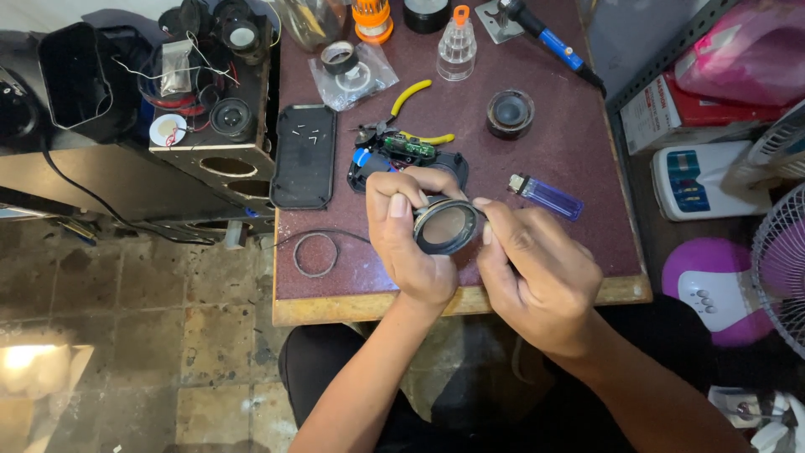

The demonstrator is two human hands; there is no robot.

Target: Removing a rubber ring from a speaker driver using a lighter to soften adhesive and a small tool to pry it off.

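My left hand (407, 239) and my right hand (537, 268) together hold a small round speaker driver (444, 226) with a black rim and a brownish cone, just above the near part of the dark red table (579, 159). Left fingers curl over its top and left side. Right thumb and forefinger pinch its right rim. Behind the hands lies an opened black device shell (457, 161) with a green circuit board (409, 149) and a blue cylindrical part (361, 157).
On the table: yellow-handled pliers (411, 96), a purple lighter (547, 197), a round black part (510, 113), a black flat cover (304, 155), a thin ring (315, 255), a tape roll on a plastic bag (340, 59), a clear bottle (457, 46), a blue-handled soldering iron (553, 42). Speaker box at left (214, 126), fans at right (784, 268).
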